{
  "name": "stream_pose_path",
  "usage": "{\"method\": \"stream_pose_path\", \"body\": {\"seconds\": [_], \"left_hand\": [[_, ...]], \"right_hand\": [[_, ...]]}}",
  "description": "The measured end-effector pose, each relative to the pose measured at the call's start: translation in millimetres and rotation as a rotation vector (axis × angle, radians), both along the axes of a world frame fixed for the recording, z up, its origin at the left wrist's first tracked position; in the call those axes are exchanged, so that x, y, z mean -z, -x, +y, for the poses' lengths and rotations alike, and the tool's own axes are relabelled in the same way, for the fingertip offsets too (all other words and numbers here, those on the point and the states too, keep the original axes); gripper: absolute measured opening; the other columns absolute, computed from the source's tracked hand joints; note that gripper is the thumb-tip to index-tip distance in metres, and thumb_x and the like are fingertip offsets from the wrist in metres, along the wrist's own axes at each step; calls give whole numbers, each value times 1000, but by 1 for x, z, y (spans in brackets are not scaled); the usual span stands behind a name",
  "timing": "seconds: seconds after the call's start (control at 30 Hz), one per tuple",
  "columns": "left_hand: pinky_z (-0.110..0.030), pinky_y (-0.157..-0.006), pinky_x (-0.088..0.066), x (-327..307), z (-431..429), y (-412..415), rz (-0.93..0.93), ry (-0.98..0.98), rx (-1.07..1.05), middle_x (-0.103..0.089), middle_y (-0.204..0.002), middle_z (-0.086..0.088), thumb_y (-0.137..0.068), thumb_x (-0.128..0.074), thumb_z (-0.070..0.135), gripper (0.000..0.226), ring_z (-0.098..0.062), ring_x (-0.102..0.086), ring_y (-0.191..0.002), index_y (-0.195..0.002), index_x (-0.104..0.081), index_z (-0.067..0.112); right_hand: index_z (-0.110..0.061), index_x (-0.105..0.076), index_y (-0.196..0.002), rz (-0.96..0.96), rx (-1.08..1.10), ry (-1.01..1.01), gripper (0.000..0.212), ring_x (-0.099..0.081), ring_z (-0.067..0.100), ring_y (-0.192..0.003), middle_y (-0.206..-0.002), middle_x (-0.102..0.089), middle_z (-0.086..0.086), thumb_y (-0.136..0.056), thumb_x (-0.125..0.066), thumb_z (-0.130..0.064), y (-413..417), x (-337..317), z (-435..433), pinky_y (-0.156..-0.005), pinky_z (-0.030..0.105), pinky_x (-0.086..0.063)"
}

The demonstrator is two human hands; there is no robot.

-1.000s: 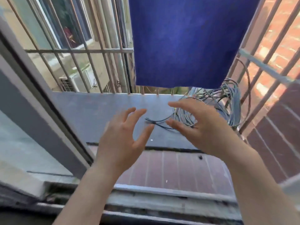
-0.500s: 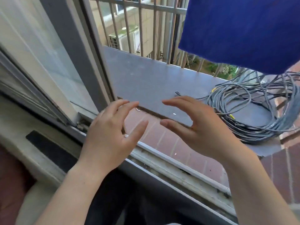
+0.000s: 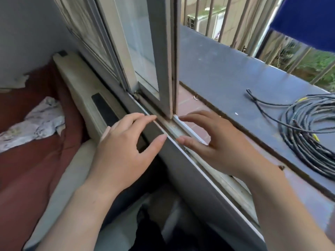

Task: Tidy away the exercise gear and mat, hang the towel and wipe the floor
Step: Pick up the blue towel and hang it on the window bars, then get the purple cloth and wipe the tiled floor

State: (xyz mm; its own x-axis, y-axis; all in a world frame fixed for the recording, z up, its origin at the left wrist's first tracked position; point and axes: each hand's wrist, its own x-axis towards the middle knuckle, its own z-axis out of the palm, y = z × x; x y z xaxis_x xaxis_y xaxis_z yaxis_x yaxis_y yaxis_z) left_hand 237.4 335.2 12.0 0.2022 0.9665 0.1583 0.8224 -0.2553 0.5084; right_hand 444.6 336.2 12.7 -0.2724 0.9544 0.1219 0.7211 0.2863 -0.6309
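Head | hands [image 3: 123, 151] [image 3: 223, 147] spread, holding nothing, above window track [image 3: 174, 127] | grey ledge [image 3: 217, 73], cable coil [image 3: 308, 134]

Stretched forward side by side, left hand [image 3: 123, 151] and right hand [image 3: 223, 147], palms down, fingers loosely spread, thumb tips near but apart, forearms bare.

An open sliding window frame [image 3: 164, 57] and the clutter beyond it.
Below the frame runs a dusty track [image 3: 178, 130]; just outside it lies a grey ledge [image 3: 217, 73] bearing a coil of dark cable [image 3: 304, 131], well right of the frame. Metal bars [image 3: 233, 20] stand at the ledge's far edge, an air conditioner [image 3: 203, 22] and greenery [image 3: 319, 64] behind them.
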Motion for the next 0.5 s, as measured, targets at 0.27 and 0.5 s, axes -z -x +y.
{"method": "stream_pose_path", "body": {"seconds": [0.27, 0.5], "left_hand": [[-48, -103, -37, -7, -42, 54, -12, -19, -163, -43, -129, 25, -80, -32, 68, 54, -2, -40, -122, -126, -45, 43], [-47, -103, -37, -8, -126, 163, -38, -68, -452, -46, -127, 24, -82, -35, 65, 51, -3, -43, -120, -124, -50, 40]], "right_hand": [[-28, -55, -125, -8, -192, -45, 53, -49, 0, -113, -123, -54, -15, -83, -50, -60, 61, -7, -7, -93, 15, -36], [-29, -53, -127, 11, -470, -74, 55, -48, -6, -107, -122, -52, -19, -81, -47, -59, 187, -19, -36, -85, 2, -35]]}}
